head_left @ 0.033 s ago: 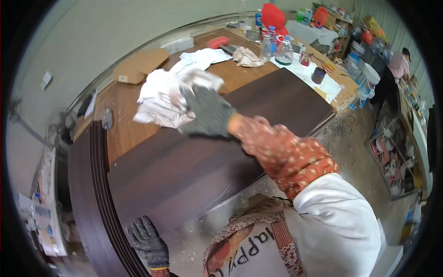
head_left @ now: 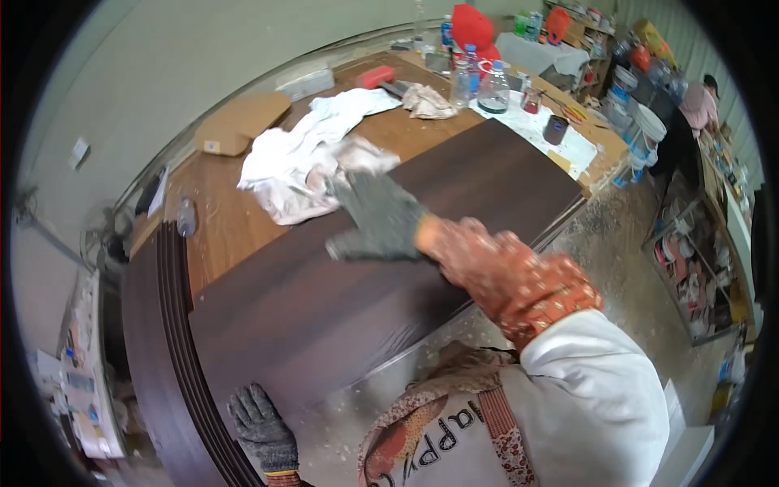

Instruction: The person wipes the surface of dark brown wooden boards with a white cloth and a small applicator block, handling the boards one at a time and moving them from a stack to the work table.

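Note:
A dark brown wooden panel lies slantwise across the worktable. My right hand, in a dark grey work glove, is over it with thumb spread and fingers stretched out, slightly blurred. Its fingertips overlap the edge of a crumpled whitish-pink cloth; whether they touch it I cannot tell. Behind that cloth spreads a white cloth. My left hand, gloved alike, rests flat with fingers extended at the panel's near left end, beside a stack of dark curved-looking boards.
On the brown table are a small clear bottle, a cardboard piece, a red-and-dark tool and a beige rag. A glass jug and a dark cup stand at the back right. Another person is farther right.
My right hand has drawn off the whitish-pink cloth, a little to the right and nearer, its thumb spreading out. The cloth lies lower and flatter. My left hand has hardly moved.

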Tool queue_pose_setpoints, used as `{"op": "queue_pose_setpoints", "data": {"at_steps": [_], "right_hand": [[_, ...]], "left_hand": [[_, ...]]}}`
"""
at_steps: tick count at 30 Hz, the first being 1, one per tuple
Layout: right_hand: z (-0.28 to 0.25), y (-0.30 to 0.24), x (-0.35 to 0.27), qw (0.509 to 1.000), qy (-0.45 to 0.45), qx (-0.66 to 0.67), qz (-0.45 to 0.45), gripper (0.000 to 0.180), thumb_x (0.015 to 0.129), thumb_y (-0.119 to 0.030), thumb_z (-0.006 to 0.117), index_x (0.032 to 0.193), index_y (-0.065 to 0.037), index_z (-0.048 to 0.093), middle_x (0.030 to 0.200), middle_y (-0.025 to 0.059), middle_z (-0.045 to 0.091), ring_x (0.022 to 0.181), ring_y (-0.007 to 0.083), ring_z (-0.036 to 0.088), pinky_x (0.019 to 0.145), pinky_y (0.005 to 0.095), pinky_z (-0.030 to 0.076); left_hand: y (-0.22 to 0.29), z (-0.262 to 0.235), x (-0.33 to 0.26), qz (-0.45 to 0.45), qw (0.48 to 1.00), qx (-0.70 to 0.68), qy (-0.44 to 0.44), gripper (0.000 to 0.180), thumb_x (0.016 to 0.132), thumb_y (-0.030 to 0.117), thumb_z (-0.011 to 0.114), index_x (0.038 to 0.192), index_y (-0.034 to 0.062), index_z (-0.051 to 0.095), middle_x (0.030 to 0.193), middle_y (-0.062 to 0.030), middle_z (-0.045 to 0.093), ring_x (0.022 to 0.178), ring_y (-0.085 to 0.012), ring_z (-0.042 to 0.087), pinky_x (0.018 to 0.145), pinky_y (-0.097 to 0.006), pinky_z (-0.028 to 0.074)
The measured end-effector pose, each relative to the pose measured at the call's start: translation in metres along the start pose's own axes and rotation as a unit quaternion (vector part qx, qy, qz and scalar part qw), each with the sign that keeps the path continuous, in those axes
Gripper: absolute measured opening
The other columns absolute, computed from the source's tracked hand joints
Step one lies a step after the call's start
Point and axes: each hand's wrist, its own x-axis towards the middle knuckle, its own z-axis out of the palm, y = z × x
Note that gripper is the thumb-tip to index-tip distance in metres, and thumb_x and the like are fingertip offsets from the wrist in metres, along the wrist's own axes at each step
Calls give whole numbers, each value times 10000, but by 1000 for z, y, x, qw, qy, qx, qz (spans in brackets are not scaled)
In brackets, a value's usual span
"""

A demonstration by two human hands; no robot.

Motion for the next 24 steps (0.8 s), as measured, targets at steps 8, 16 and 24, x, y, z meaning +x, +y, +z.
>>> {"op": "queue_pose_setpoints", "data": {"at_steps": [8, 16, 24], "right_hand": [[-49, 26, -173, 981, -134, -1, -140, 638, 741, -461, 606, 1278, -141, 478, 1223, 221, 496, 1186, 352, 431, 1016, 543, 290], [-91, 104, -194, 985, 61, -66, -150, 378, 762, -204, 507, 1123, -116, 578, 1097, 99, 560, 1100, 285, 503, 1030, 496, 337], [-194, 150, -70, 941, 147, -42, -302, 298, 725, -300, 661, 976, -141, 649, 876, 49, 591, 848, 281, 582, 835, 462, 470]], "left_hand": [[19, 0, -12, -1, 996, -14, 85, 682, 712, -8, 500, 1366, 38, 313, 1305, -169, 454, 1189, -332, 463, 1030, -424, 340], [95, -150, -56, -40, 994, -88, 49, 605, 690, -61, 427, 1282, 49, 491, 1271, -197, 511, 1201, -362, 461, 1037, -448, 341], [58, -287, -70, -230, 917, -315, -80, 459, 742, -85, 467, 1181, 0, 568, 1107, -132, 624, 1023, -266, 587, 908, -339, 469]]}}
